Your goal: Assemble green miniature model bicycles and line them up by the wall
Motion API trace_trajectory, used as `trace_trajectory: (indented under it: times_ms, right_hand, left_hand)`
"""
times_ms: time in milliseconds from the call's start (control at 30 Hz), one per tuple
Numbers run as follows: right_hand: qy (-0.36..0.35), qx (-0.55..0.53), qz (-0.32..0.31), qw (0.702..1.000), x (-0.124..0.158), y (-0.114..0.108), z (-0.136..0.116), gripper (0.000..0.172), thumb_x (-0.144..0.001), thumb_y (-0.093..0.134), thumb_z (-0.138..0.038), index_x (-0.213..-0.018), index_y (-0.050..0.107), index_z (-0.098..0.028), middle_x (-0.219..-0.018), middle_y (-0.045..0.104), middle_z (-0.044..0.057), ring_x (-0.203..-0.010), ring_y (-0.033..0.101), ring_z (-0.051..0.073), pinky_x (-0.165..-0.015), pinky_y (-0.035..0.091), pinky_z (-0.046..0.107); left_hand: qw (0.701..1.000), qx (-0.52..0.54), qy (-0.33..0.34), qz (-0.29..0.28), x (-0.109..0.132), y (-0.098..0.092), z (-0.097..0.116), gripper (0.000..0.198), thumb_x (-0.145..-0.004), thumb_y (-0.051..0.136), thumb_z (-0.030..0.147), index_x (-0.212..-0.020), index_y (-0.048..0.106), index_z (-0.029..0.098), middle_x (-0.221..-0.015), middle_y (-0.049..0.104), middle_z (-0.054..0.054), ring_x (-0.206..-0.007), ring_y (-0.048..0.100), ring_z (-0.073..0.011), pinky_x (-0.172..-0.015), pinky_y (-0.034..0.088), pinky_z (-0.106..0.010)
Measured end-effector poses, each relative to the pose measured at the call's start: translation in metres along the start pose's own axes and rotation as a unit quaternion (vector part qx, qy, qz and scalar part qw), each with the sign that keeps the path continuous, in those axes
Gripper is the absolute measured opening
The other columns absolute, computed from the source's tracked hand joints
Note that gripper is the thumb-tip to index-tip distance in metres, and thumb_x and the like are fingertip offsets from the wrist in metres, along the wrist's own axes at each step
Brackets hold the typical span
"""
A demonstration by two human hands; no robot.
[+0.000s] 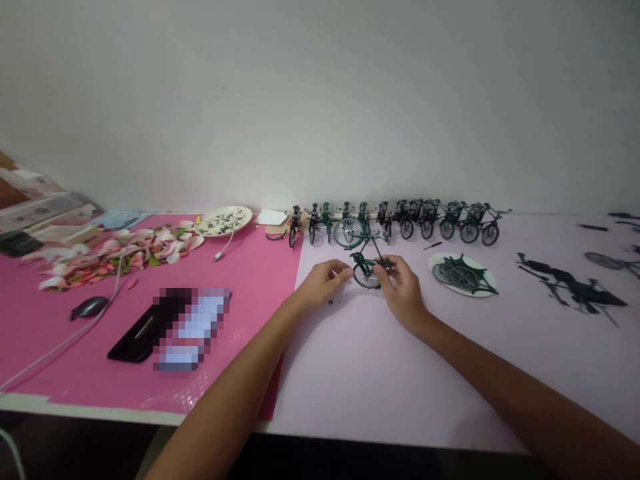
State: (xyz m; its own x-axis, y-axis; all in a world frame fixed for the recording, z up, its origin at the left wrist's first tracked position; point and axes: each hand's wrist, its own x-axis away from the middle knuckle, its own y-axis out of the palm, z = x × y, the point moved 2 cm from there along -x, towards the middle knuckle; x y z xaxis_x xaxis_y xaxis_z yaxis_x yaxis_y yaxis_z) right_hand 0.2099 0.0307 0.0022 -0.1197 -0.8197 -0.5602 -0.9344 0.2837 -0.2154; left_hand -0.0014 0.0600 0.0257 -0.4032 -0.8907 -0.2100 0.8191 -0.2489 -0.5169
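Note:
Between my hands is a dark green miniature bicycle (369,244), tilted up on end, one spoked wheel low near the table and the other raised. My right hand (403,290) grips its frame beside the lower wheel, thumb and fingers closed on it. My left hand (323,283) has its thumb and fingertips pinched at the left edge of that same wheel. Exactly what the left fingertips hold is too small to see. A small dark bit (331,302) lies on the table under my left hand.
Several finished-looking miniature bicycles (453,217) line the wall. An oval plate (493,283) bears green parts and wheels; black parts (575,283) lie at right. On the pink mat (240,387) are phones (145,327), a mouse (89,307), artificial petals (130,253) and a plate (247,230) of small pieces.

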Motion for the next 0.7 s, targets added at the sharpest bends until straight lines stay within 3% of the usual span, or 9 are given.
trace_trajectory:
  times_ms: [300, 500, 700]
  right_hand:
    - [0.012, -0.042, -0.029, 0.999, 0.003, 0.007, 0.008, 0.032, -0.095, 0.067, -0.053, -0.109, 0.065, -0.024, -0.107, 0.074, 0.009, -0.098, 0.07, 0.026, -0.091, 0.056, 0.042]
    - [0.022, -0.066, -0.036, 0.997, 0.003, 0.008, 0.003, 0.034, -0.094, 0.068, -0.055, -0.107, 0.065, -0.023, -0.104, 0.074, 0.009, -0.097, 0.07, 0.025, -0.087, 0.057, 0.039]
    - [0.031, -0.056, -0.044, 0.997, 0.002, 0.009, -0.001, 0.037, -0.094, 0.066, -0.057, -0.106, 0.064, -0.023, -0.101, 0.073, 0.008, -0.093, 0.07, 0.024, -0.085, 0.057, 0.038]
  left_hand:
    - [0.993, 0.105, 0.011, 0.044, 0.0, 0.023, 0.011, 0.041, -0.091, 0.065, 0.057, -0.095, 0.064, 0.016, -0.09, 0.071, -0.008, -0.084, 0.067, -0.021, -0.071, 0.051, -0.03]
    - [0.973, 0.23, -0.019, 0.011, -0.002, 0.029, 0.007, 0.051, -0.084, 0.077, 0.057, -0.108, 0.065, 0.014, -0.099, 0.074, -0.011, -0.088, 0.07, -0.0217, -0.074, 0.051, -0.03]
    - [0.961, 0.276, -0.025, 0.011, -0.001, 0.033, 0.002, 0.055, -0.078, 0.082, 0.06, -0.103, 0.062, 0.015, -0.092, 0.074, -0.009, -0.08, 0.069, -0.0198, -0.069, 0.05, -0.028]
